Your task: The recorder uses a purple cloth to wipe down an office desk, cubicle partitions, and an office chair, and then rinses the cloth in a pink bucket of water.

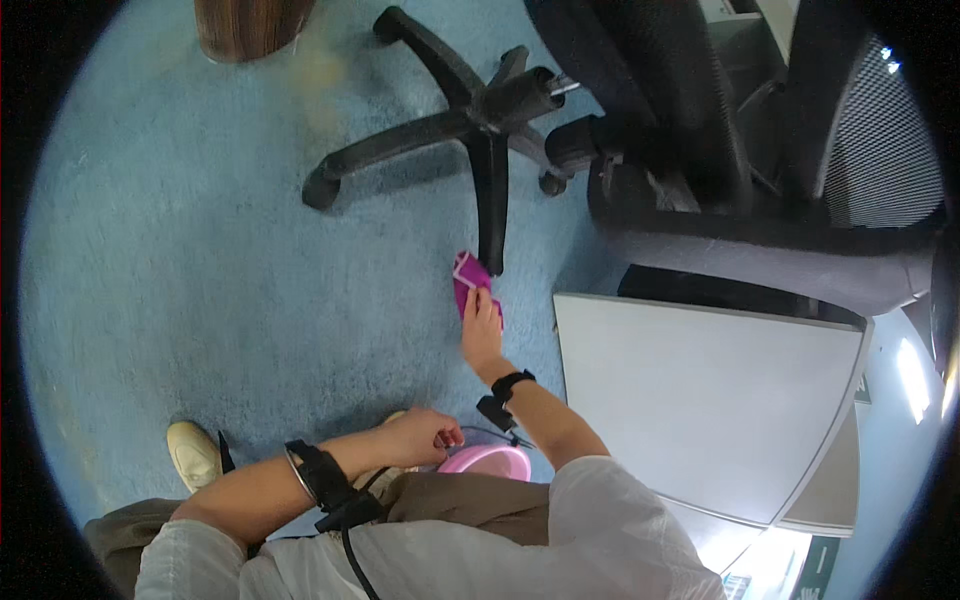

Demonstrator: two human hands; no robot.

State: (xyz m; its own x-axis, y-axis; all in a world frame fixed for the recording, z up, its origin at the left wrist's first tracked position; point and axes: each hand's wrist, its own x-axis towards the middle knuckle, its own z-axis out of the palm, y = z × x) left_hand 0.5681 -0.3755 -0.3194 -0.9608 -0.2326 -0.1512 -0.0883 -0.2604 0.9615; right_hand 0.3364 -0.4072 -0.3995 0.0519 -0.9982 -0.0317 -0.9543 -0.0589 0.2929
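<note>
A magenta cloth with a pale edge (469,274) is pinched in the fingers of my right hand (482,330), beside the end of one leg of a black swivel-chair base (491,202). Whether the cloth touches that leg, I cannot tell. My left hand (424,439) is near my body, its fingers curled above the left of a pink plastic bucket (491,461); whether it holds the bucket's rim or handle is not clear. Both wrists wear black straps with small devices, and a cable runs from the left one.
Blue flooring (225,262) lies under the chair. To the right stands a white cabinet or panel (705,397), with the chair's seat and mesh back (881,142) above it in view. A wood-patterned round post (253,26) is at the top left. My shoe (193,454) is at lower left.
</note>
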